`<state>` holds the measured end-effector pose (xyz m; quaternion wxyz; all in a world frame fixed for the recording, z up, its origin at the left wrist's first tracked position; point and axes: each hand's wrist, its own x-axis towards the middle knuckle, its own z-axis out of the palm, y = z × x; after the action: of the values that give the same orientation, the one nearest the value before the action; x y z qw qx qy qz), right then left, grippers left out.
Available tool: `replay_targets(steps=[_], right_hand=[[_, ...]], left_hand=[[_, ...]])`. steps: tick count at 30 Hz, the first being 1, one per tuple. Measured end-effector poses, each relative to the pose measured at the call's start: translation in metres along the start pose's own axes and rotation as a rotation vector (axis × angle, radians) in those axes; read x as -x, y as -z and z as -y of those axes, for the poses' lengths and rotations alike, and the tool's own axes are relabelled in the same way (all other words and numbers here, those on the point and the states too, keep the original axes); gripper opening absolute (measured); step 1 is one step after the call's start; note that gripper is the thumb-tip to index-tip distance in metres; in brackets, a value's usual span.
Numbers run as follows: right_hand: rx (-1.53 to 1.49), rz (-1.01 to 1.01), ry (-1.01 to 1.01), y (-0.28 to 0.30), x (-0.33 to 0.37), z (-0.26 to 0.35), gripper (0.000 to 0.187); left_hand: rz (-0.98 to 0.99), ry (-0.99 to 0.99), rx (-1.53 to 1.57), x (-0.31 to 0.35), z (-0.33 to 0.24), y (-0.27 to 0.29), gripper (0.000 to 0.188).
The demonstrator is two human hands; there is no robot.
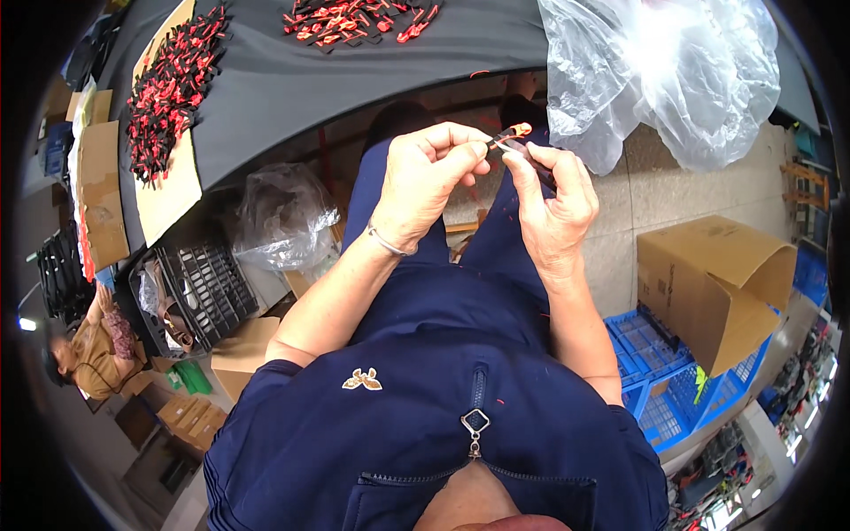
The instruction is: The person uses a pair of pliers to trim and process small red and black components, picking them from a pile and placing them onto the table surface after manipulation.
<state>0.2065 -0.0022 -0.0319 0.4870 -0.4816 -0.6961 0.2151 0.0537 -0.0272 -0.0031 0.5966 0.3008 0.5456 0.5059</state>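
Note:
Over my lap, my left hand (423, 181) pinches a small black-and-red strap piece (516, 132) between thumb and forefinger; its red end points away to the right. My right hand (563, 212) is closed around a slim dark tool (543, 175), whose pale, thin tip meets the piece. Fingers cover much of the tool, so its exact kind is unclear. Ahead, on the black-covered table (266, 111), lie a heap of similar black-and-red pieces (177, 97) on a cardboard sheet (173, 202) and a smaller heap (354, 19) farther back.
A clear plastic bag (660, 84) hangs at the table's right. An open cardboard box (699, 279) rests on blue crates (653, 350) to my right. At left are a black crate (211, 288), another clear bag (288, 212) and a co-worker (106, 354).

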Motion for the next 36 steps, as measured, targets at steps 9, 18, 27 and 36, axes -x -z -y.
replay_targets(steps=[9,18,27,36], right_hand=[[-0.515,0.130,-0.631,0.005,-0.002,0.007,0.016],[-0.743,0.258,-0.631,-0.002,-0.002,0.001,0.027],[-0.705,0.208,-0.579,0.000,0.008,0.006,0.025],[-0.647,0.205,-0.554,-0.004,0.011,-0.004,0.033]], left_hand=[[-0.001,0.005,-0.051,-0.006,0.006,0.004,0.013],[-0.022,-0.768,-0.840,0.008,0.021,-0.001,0.011],[0.043,0.123,-0.018,0.013,0.023,0.008,0.021],[0.113,0.263,0.029,0.006,0.027,0.007,0.014]])
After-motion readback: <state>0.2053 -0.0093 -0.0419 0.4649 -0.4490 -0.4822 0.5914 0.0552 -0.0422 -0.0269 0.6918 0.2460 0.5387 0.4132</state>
